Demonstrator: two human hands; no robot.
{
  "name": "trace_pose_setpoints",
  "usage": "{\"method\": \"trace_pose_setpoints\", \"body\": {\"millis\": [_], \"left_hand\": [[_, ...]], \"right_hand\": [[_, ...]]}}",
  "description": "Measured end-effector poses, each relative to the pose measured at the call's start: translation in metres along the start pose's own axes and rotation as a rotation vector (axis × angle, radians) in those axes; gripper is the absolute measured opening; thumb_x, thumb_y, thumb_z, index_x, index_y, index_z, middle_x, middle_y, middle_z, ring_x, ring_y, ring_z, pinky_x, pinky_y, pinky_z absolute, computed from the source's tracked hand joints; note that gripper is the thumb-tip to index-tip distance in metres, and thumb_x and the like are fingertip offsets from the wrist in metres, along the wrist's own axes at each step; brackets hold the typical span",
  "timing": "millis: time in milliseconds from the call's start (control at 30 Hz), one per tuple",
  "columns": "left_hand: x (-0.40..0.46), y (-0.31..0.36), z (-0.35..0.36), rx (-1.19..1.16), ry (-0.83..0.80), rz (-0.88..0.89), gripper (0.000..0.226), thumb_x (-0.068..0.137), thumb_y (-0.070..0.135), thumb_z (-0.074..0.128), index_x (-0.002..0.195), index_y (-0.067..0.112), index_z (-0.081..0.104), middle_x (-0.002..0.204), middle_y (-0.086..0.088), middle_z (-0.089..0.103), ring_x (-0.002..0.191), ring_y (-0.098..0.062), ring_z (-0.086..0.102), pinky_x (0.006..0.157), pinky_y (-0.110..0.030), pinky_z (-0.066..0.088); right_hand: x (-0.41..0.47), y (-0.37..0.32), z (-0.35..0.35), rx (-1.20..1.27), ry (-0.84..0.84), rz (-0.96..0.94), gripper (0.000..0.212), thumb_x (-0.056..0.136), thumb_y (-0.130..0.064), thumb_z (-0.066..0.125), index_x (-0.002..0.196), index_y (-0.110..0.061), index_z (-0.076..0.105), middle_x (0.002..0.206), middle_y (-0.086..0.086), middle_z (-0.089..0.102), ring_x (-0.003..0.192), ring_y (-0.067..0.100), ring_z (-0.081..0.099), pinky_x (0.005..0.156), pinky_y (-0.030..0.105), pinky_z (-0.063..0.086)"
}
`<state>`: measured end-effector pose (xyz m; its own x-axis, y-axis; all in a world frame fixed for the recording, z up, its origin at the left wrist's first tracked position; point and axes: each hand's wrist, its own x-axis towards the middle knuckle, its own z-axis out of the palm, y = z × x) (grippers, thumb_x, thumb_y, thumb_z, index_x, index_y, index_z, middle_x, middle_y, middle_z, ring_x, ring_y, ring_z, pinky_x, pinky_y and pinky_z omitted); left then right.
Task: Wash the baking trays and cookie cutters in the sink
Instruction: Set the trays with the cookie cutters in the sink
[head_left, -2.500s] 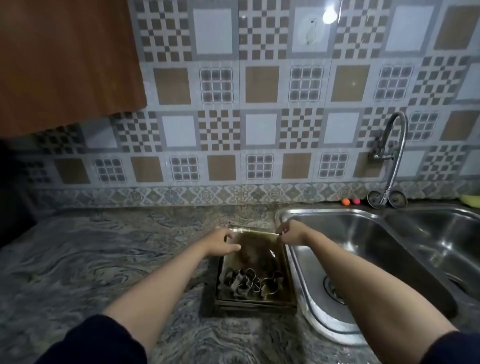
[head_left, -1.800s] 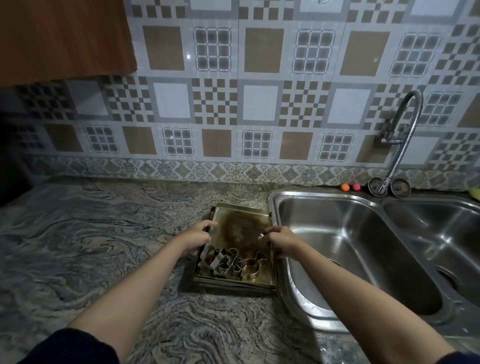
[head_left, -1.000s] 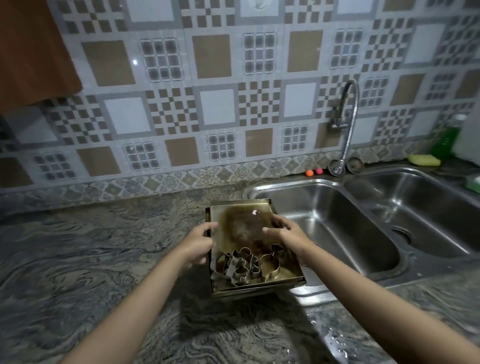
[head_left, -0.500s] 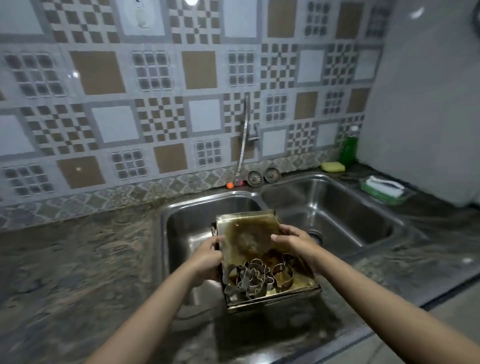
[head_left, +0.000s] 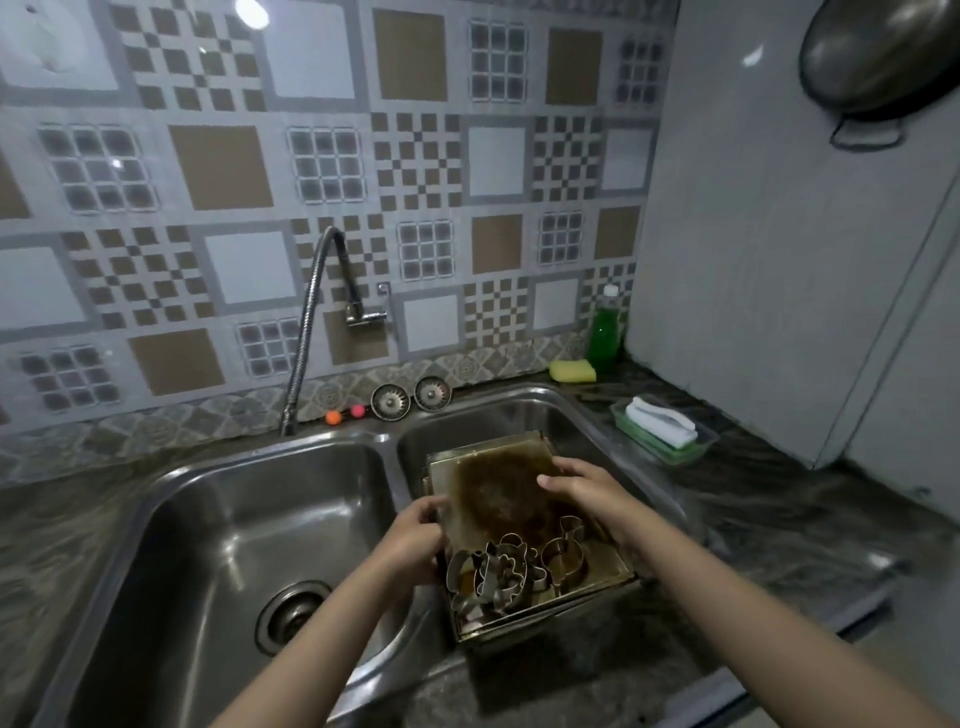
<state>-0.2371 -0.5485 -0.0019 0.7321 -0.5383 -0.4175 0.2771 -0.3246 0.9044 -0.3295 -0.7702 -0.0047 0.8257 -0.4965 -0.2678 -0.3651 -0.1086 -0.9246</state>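
Observation:
I hold a stack of stained, brown-smeared baking trays (head_left: 498, 493) above the right basin of the double steel sink (head_left: 519, 410). The stack tilts toward me, and several metal cookie cutters (head_left: 511, 569) have gathered at its near end. My left hand (head_left: 413, 543) grips the left rim of the trays. My right hand (head_left: 587, 491) holds the right rim with its fingers laid over the edge.
The left basin (head_left: 223, 545) has a drain at its bottom, with a flexible tap (head_left: 311, 317) behind it. Two strainer plugs (head_left: 410, 399), a yellow sponge (head_left: 571, 370), a green soap bottle (head_left: 605, 332) and a green tray with a white brush (head_left: 662, 428) stand around the sink. A pan (head_left: 878, 57) hangs top right.
I lifted the tray stack off the counter left of the sink and carried it rightward, past the left basin, to over the right basin. Both hands kept their hold.

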Motion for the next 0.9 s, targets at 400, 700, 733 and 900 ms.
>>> {"method": "trace_pose_setpoints", "body": {"millis": [400, 700, 733, 900], "left_hand": [[0.121, 0.035, 0.034, -0.047, 0.043, 0.048, 0.063, 0.083, -0.018, 0.041, 0.13, 0.023, 0.046, 0.121, -0.018, 0.055, 0.089, -0.028, 0.064, 0.061, -0.037, 0.055], [0.176, 0.011, 0.047, -0.058, 0.111, -0.092, 0.066, 0.083, -0.014, 0.05, 0.14, 0.019, 0.039, 0.136, -0.02, 0.043, 0.089, -0.024, 0.061, 0.046, -0.02, 0.05], [0.181, 0.006, 0.049, -0.067, 0.127, -0.112, 0.066, 0.084, -0.014, 0.049, 0.139, 0.019, 0.039, 0.135, -0.019, 0.043, 0.088, -0.023, 0.06, 0.046, -0.021, 0.051], [0.212, -0.019, 0.058, -0.085, 0.193, -0.207, 0.067, 0.082, -0.013, 0.054, 0.139, 0.021, 0.041, 0.124, -0.011, 0.048, 0.1, -0.027, 0.058, 0.057, -0.027, 0.054]], "right_hand": [[0.122, -0.003, -0.049, 0.025, -0.037, -0.029, 0.063, 0.085, -0.03, 0.068, 0.141, -0.024, 0.041, 0.147, 0.003, 0.039, 0.132, 0.023, 0.041, 0.102, 0.033, 0.037], [0.195, 0.05, -0.038, 0.018, -0.101, 0.093, 0.059, 0.085, -0.029, 0.067, 0.139, -0.029, 0.044, 0.147, 0.004, 0.033, 0.134, 0.026, 0.037, 0.106, 0.039, 0.037], [0.201, 0.056, -0.035, 0.024, -0.114, 0.105, 0.058, 0.084, -0.028, 0.068, 0.137, -0.03, 0.044, 0.147, 0.004, 0.034, 0.133, 0.025, 0.038, 0.107, 0.04, 0.038], [0.233, 0.089, -0.024, 0.029, -0.165, 0.197, 0.06, 0.082, -0.024, 0.07, 0.136, -0.031, 0.045, 0.149, 0.005, 0.034, 0.134, 0.025, 0.038, 0.108, 0.044, 0.039]]}}
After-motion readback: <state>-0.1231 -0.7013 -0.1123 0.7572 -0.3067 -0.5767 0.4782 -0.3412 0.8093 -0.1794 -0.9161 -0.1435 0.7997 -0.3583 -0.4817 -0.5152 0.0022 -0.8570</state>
